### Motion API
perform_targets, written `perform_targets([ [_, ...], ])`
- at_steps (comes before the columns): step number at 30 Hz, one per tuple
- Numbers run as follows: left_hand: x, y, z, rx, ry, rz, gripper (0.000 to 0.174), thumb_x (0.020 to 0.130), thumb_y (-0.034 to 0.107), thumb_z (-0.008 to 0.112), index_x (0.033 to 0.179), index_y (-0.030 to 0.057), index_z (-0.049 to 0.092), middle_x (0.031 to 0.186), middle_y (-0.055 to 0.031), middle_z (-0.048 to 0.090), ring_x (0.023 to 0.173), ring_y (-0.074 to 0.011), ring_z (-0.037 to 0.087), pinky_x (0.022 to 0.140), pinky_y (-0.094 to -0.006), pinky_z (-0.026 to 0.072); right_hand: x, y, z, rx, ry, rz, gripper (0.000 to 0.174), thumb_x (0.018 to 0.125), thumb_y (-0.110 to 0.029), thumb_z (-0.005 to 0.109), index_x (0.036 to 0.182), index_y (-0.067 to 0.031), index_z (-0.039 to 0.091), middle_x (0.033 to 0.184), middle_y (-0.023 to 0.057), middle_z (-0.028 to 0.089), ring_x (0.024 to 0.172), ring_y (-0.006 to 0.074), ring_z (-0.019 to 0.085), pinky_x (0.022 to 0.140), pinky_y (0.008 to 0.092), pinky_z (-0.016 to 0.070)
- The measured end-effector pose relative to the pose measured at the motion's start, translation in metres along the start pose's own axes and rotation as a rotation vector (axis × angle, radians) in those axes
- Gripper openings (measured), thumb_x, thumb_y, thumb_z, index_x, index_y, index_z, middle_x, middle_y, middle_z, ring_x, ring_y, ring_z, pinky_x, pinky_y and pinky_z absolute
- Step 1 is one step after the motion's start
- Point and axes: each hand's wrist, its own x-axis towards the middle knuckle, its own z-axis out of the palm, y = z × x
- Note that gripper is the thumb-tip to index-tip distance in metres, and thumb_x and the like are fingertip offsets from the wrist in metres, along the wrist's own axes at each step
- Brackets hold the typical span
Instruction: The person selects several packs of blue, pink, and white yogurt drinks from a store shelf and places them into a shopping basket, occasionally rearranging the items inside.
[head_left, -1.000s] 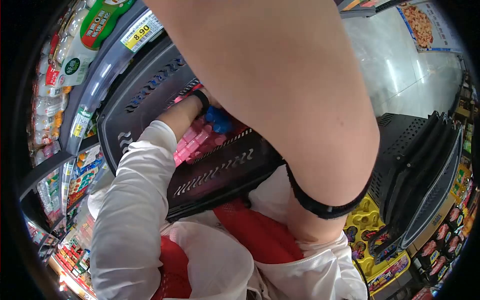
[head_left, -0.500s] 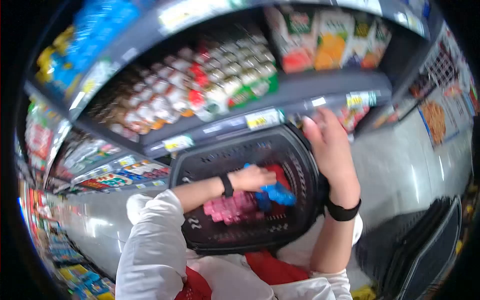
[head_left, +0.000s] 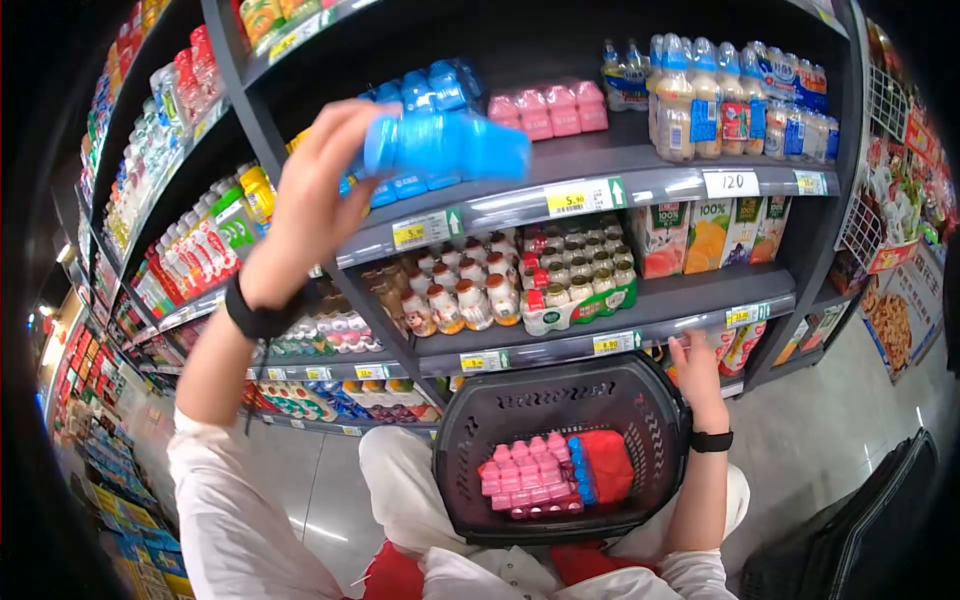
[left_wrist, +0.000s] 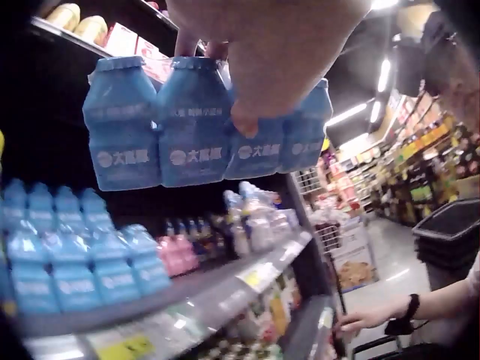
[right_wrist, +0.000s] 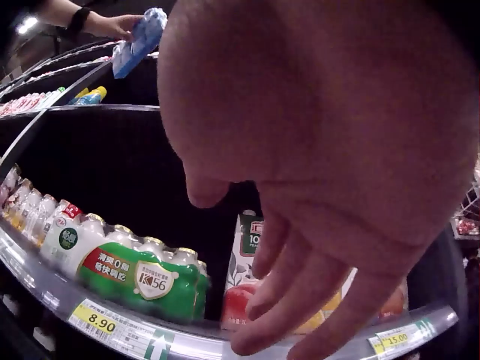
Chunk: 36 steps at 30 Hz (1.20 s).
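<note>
The shelving unit [head_left: 650, 292] is dark grey, with several tiers between upright posts [head_left: 838, 215]. Each visible front edge carries a glossy rail [head_left: 480, 224] fitted with yellow-and-white price labels [head_left: 570, 199], some with green arrows. A white wire rack [head_left: 858, 232] is mounted beyond the right-hand post; a printed panel [head_left: 905, 310] stands low near it. The floor [head_left: 295, 475] consists of glossy grey tiles with thin joints and streaked reflections. Black baskets [head_left: 850, 525] are stacked at right. Elongated ceiling lights [left_wrist: 385, 75] illuminate the aisle and the stocked shelves [left_wrist: 427, 176] opposite.

Gray store shelves [head_left: 690, 178] are holding blue bottles [head_left: 440, 88], 4 juice cartons [head_left: 708, 235] and a green-sleeved bottle pack [head_left: 580, 308].
</note>
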Motion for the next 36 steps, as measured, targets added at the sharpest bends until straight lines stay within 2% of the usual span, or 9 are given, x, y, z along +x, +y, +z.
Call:
perform_targets([
  [4,0.033,-0.067,-0.007,0.200,-0.167,0.023,0.054,0.075,-0.006,0.064,0.126,0.0040,0.049,0.120,-0.0151,0.054,0.106,-0.0376,0.056,0.091,-0.0401,0.0459,0.000,-0.002,0.003,-0.053,-0.019,0.010,0.041,0.090,-0.029,0.060,0.115,0.0038,0.055,0.103,0.0229,0.062,0.095,0.0397,0.061,0.081,0.0445,0.0485],
  [5,0.038,-0.086,-0.001,0.248,-0.137,0.073,0.059,0.073,-0.003,0.066,0.128,0.0095,0.049,0.115,-0.0138,0.055,0.100,-0.0356,0.058,0.083,-0.0429,0.0477,0.001,-0.002,0.003,-0.053,-0.020,0.011,0.041,0.090,-0.029,0.060,0.115,0.0038,0.055,0.103,0.0228,0.062,0.096,0.0396,0.061,0.081,0.0444,0.0484],
  [6,0.038,-0.107,0.006,0.309,-0.162,0.053,0.059,0.076,-0.001,0.066,0.130,0.0102,0.048,0.116,-0.0133,0.055,0.099,-0.0357,0.058,0.084,-0.0422,0.0488,0.002,-0.002,0.002,-0.055,-0.021,0.011,0.041,0.091,-0.029,0.060,0.115,0.0038,0.055,0.104,0.0228,0.062,0.096,0.0395,0.060,0.081,0.0443,0.0483],
  [10,0.045,-0.147,0.033,0.315,-0.362,-0.101,0.065,0.078,0.002,0.068,0.137,0.0121,0.041,0.117,-0.0173,0.053,0.103,-0.0360,0.058,0.086,-0.0410,0.0504,0.001,-0.005,-0.001,-0.052,-0.013,0.015,0.042,0.091,-0.029,0.060,0.116,0.0038,0.055,0.103,0.0224,0.062,0.097,0.0393,0.060,0.082,0.0437,0.0481],
  [12,0.043,-0.165,0.049,0.236,-0.433,-0.094,0.066,0.079,0.004,0.068,0.138,0.0119,0.039,0.120,-0.0185,0.053,0.107,-0.0366,0.057,0.091,-0.0410,0.0494,0.002,-0.002,-0.003,-0.047,-0.010,0.004,0.042,0.090,-0.028,0.061,0.116,0.0042,0.054,0.103,0.0231,0.063,0.097,0.0395,0.061,0.082,0.0435,0.0482],
  [16,0.046,-0.169,0.067,0.066,-0.752,-0.433,0.069,0.087,0.013,0.065,0.146,0.0143,0.030,0.144,-0.0176,0.039,0.132,-0.0340,0.039,0.111,-0.0418,0.0331,0.001,-0.006,-0.013,-0.021,-0.010,0.019,0.041,0.090,-0.027,0.061,0.116,0.0048,0.054,0.104,0.0251,0.062,0.097,0.0409,0.060,0.082,0.0442,0.0479],
  [19,0.054,-0.176,0.077,0.014,-0.827,-0.534,0.071,0.087,0.017,0.065,0.147,0.0153,0.029,0.147,-0.0160,0.036,0.135,-0.0328,0.036,0.113,-0.0409,0.0296,0.002,-0.009,-0.017,-0.018,-0.005,-0.005,0.042,0.090,-0.027,0.061,0.116,0.0056,0.053,0.103,0.0264,0.062,0.098,0.0421,0.059,0.083,0.0445,0.0476],
  [29,0.050,-0.206,0.092,0.034,-0.844,-0.422,0.065,0.088,0.017,0.064,0.146,0.0142,0.034,0.148,-0.0135,0.036,0.135,-0.0317,0.036,0.114,-0.0398,0.0285,0.004,-0.006,-0.006,-0.073,-0.083,0.034,0.045,0.090,-0.027,0.061,0.118,0.0067,0.051,0.109,0.0277,0.059,0.101,0.0436,0.058,0.084,0.0448,0.0472],
  [36,0.051,-0.202,0.089,0.062,-0.861,-0.454,0.064,0.089,0.016,0.061,0.146,0.0166,0.033,0.150,-0.0108,0.035,0.136,-0.0313,0.035,0.115,-0.0406,0.0269,0.004,-0.007,-0.008,-0.105,-0.098,0.015,0.046,0.091,-0.028,0.060,0.119,0.0078,0.051,0.111,0.0316,0.059,0.104,0.0442,0.057,0.086,0.0443,0.0469],
])
